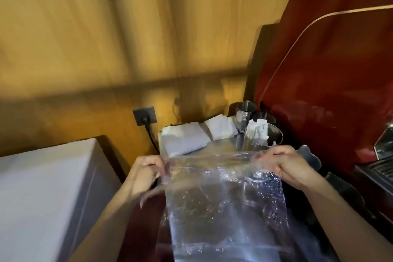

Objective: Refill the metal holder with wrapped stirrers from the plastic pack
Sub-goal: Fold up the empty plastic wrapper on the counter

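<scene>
Plastic pack (pixel 225 198), clear and crinkled, is hanging stretched between both hands in front of the metal holder (pixel 264 135), with its top edge pulled taut and its body drooping down toward the camera. Whether any stirrers are lying inside it I cannot tell, since the film is glaring and blurred. The left hand (pixel 146 174) is pinching the pack's upper left corner between thumb and fingertips, the remaining fingers trailing loosely below. The right hand (pixel 287 166) is gripping the upper right corner, fingers curled closed over the film. The metal holder is standing just beyond the pack's top edge, near the right hand, and white wrapped stirrers (pixel 258 127) are sticking up inside it. A steel jug (pixel 244 112) is standing just behind the holder. To the left of the holder, folded white napkins (pixel 221 127) and a larger pale packet (pixel 185 140) are lying on the surface. A dark wall socket (pixel 145 116) with a plugged cable is sitting further left of the holder.
</scene>
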A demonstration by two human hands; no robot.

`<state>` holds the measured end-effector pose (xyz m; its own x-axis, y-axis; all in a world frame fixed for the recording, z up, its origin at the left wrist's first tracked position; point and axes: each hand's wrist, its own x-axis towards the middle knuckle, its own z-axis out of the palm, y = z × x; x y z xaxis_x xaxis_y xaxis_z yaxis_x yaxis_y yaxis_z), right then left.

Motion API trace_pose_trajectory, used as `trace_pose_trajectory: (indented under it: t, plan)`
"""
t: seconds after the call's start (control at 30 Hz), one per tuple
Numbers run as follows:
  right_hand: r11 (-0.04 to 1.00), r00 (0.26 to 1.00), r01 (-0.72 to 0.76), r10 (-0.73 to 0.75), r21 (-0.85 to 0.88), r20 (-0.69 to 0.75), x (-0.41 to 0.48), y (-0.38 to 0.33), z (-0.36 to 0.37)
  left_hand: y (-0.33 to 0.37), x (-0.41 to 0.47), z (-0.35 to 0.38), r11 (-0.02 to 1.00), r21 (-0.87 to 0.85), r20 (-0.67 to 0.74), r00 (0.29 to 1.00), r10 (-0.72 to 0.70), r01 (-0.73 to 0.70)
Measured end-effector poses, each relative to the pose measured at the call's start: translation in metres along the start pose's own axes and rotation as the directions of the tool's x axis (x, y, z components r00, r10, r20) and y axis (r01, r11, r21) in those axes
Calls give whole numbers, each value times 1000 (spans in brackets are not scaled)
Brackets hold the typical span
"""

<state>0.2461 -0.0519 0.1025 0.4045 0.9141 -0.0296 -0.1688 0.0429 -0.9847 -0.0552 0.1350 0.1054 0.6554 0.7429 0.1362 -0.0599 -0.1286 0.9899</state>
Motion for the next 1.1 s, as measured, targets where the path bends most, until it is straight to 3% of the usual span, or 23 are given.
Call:
trace_pose_trajectory:
  t: [0.2, 0.4, 0.5, 0.7, 0.93, 1.1]
  plan:
    - [998, 999, -30, 32, -63, 27, -2, -1, 3, -8, -1, -7, 995, -70, 21, 997, -76, 77]
    - [986, 999, 25, -19, -163, 39, -4, 1, 6, -3, -5, -3, 997, -25, -16, 997, -76, 75]
    - [977, 998, 44, -34, -211, 50, -4, 1, 7, -3, -11, -1, 949, -155, 53, 961, -270, 275]
    - [947, 1000, 11, -6, -322, 18, -4, 5, 2, 6, -17, 10, 928, 117, 206, 905, -371, 354]
    - [856, 996, 73, -87, -511, -3, -7, 4, -2, 19, -20, 6, 964, 238, 230, 957, -178, 122]
    - [728, 984, 147, -176, -669, 25, -7, -11, 19, 30, -16, 16, 859, 504, 265, 962, -56, -89]
